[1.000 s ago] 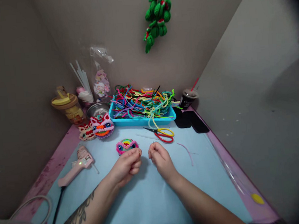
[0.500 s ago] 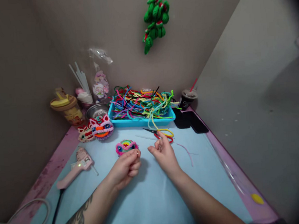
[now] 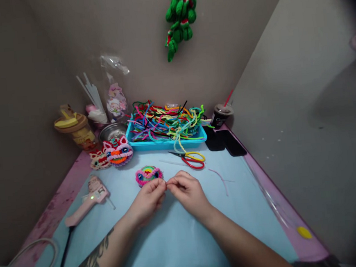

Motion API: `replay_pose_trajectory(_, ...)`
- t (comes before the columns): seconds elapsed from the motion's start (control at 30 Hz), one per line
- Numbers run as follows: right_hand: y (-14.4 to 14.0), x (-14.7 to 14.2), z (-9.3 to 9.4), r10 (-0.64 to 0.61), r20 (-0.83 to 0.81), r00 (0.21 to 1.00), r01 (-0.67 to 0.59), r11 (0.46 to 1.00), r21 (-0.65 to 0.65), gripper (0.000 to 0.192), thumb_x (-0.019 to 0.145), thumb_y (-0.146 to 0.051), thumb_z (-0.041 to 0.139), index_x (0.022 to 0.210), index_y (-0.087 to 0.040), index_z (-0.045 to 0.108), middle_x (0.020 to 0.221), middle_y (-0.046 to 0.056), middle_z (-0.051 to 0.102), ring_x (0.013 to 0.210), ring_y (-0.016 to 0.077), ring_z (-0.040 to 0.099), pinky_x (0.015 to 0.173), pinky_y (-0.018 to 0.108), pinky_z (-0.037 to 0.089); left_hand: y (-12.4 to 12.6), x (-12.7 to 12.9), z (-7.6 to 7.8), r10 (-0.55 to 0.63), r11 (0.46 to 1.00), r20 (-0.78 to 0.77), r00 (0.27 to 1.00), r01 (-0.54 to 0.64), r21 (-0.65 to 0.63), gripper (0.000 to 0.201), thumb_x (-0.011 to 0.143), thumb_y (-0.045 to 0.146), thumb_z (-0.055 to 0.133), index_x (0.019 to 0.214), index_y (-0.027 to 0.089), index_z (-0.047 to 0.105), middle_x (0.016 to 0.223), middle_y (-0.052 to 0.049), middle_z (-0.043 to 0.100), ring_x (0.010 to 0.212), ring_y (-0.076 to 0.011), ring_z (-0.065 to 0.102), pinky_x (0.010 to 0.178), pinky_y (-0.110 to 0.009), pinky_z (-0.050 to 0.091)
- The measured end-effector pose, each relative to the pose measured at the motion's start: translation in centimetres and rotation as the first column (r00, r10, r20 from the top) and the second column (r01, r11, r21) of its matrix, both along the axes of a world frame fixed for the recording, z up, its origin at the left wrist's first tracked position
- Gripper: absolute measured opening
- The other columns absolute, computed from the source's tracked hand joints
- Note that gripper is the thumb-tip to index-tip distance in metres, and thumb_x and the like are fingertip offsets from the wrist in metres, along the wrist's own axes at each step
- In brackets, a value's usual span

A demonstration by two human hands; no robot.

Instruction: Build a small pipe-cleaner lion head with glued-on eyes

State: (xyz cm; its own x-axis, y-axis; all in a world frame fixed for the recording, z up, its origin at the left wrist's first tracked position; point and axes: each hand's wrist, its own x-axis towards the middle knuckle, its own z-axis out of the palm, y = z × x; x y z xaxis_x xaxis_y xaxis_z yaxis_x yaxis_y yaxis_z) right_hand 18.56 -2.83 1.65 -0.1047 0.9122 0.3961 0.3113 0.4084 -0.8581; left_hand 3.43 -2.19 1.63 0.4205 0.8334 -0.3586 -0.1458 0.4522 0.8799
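Something tiny, too small to make out, sits pinched where my left hand (image 3: 149, 197) and right hand (image 3: 187, 189) meet, low over the blue surface (image 3: 180, 240); its long axis and heading cannot be told. Each grip is pressed together, thumb on forefinger, tips touching at the middle. Just beyond my left knuckles lies the pink-rimmed pipe-cleaner face (image 3: 148, 175), flat, its eyes turned toward me. The scissors (image 3: 190, 159) lie past my right hand, handles to the right, blades pointing left. Half a second ago my right hand was up beside those handles, apart from the left; it has since come back down and closed the gap. A pink glue gun (image 3: 89, 198) rests well to the left.
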Motion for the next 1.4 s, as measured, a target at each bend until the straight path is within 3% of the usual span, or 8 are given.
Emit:
replay_pose_trajectory(0.17, 0.0, -0.1, -0.2, 0.016, 0.043, 0.999, -0.016, 1.0, 0.022, 0.013, 0.081, -0.014, 0.055, 0.074, -0.019, 0.064, 0.068, 0.001, 0.055, 0.066, 0.0138, 0.054, 0.06, 0.024, 0.044, -0.1, 0.3, -0.3, 0.041, 0.999, -0.017, 0.999, -0.041, 0.011, 0.045, 0.073, 0.057, 0.061, 0.068, 0.019, 0.038, 0.048, 0.011, 0.029, 0.041, -0.0033, 0.018, 0.039, -0.018, 0.011)
replay_pose_trajectory(0.43, 0.0, -0.5, -1.3, 0.018, 0.12, 0.993, -0.026, 0.997, 0.072, 0.014, 0.084, -0.013, 0.047, 0.075, -0.02, 0.055, 0.073, 0.001, 0.051, 0.071, 0.0153, 0.052, 0.066, 0.027, 0.043, -0.1, 0.6, 0.2, 0.037, 0.988, 0.107, 0.994, -0.021, -0.153, 0.047, 0.066, 0.054, 0.069, 0.07, 0.019, 0.04, 0.048, 0.012, 0.026, 0.041, -0.0019, 0.014, 0.038, -0.016, 0.007)
replay_pose_trajectory(0.6, 0.1, -0.6, -1.5, -0.005, 0.127, 0.992, -0.004, 0.997, 0.072, 0.012, 0.083, -0.012, 0.046, 0.078, -0.02, 0.053, 0.076, 0.002, 0.051, 0.071, 0.0154, 0.051, 0.064, 0.026, 0.043, -0.1, 0.5, 0.5, 0.022, 0.983, 0.135, 0.991, 0.003, -0.183, 0.044, 0.066, 0.051, 0.071, 0.073, 0.018, 0.042, 0.05, 0.012, 0.025, 0.042, -0.0022, 0.012, 0.038, -0.016, 0.006)
replay_pose_trajectory(0.73, 0.1, -0.8, -1.4, -0.075, 0.113, 0.991, 0.068, 0.996, 0.061, 0.012, 0.084, -0.012, 0.045, 0.077, -0.02, 0.051, 0.076, 0.002, 0.05, 0.07, 0.0155, 0.051, 0.063, 0.026, 0.042, 0.0, 0.4, -0.1, 0.074, 0.997, 0.008, 0.997, -0.074, 0.014, 0.041, 0.074, 0.056, 0.06, 0.072, 0.02, 0.041, 0.049, 0.011, 0.027, 0.041, -0.0044, 0.017, 0.038, -0.017, 0.011)
replay_pose_trajectory(0.9, -0.1, -1.1, -1.9, -0.073, 0.157, 0.985, 0.062, 0.995, 0.073, 0.011, 0.084, -0.012, 0.044, 0.08, -0.02, 0.051, 0.078, 0.003, 0.05, 0.072, 0.0163, 0.051, 0.065, 0.027, 0.041, 0.3, 0.3, -1.0, 0.183, 0.935, -0.206, 0.961, -0.105, 0.34, 0.034, 0.074, 0.049, 0.062, 0.071, 0.019, 0.047, 0.053, 0.008, 0.034, 0.047, -0.0077, 0.028, 0.045, -0.021, 0.021)
replay_pose_trajectory(1.17, -0.6, -1.6, -2.1, -0.052, 0.157, 0.986, 0.051, 0.999, 0.011, 0.011, 0.083, -0.013, 0.043, 0.077, -0.02, 0.049, 0.077, 0.002, 0.049, 0.073, 0.0168, 0.05, 0.066, 0.028, 0.039, 0.1, 0.2, -0.8, 0.28, 0.835, -0.389, 0.878, -0.023, 0.549, 0.025, 0.085, 0.035, 0.048, 0.067, 0.019, 0.049, 0.061, 0.002, 0.047, 0.058, -0.0132, 0.042, 0.056, -0.025, 0.031)
replay_pose_trajectory(1.27, -0.6, -1.7, -1.6, -0.042, 0.095, 0.995, 0.044, 0.999, -0.024, 0.011, 0.083, -0.014, 0.043, 0.075, -0.02, 0.048, 0.076, 0.002, 0.048, 0.071, 0.0162, 0.049, 0.065, 0.027, 0.039, 0.0, 0.2, -0.7, 0.212, 0.872, -0.316, 0.925, -0.033, 0.488, 0.03, 0.084, 0.042, 0.051, 0.066, 0.018, 0.049, 0.057, 0.003, 0.044, 0.054, -0.0115, 0.039, 0.052, -0.023, 0.03)
replay_pose_trajectory(1.4, -0.4, -1.2, -1.1, -0.062, -0.033, 0.998, 0.057, 0.99, -0.125, 0.011, 0.085, -0.018, 0.043, 0.074, -0.02, 0.048, 0.072, 0.0, 0.047, 0.068, 0.0147, 0.047, 0.062, 0.025, 0.037, 0.0, 0.3, -0.3, 0.119, 0.985, -0.018, 0.993, -0.116, 0.126, 0.033, 0.08, 0.051, 0.054, 0.073, 0.02, 0.046, 0.048, 0.01, 0.027, 0.042, -0.0068, 0.02, 0.04, -0.018, 0.016)
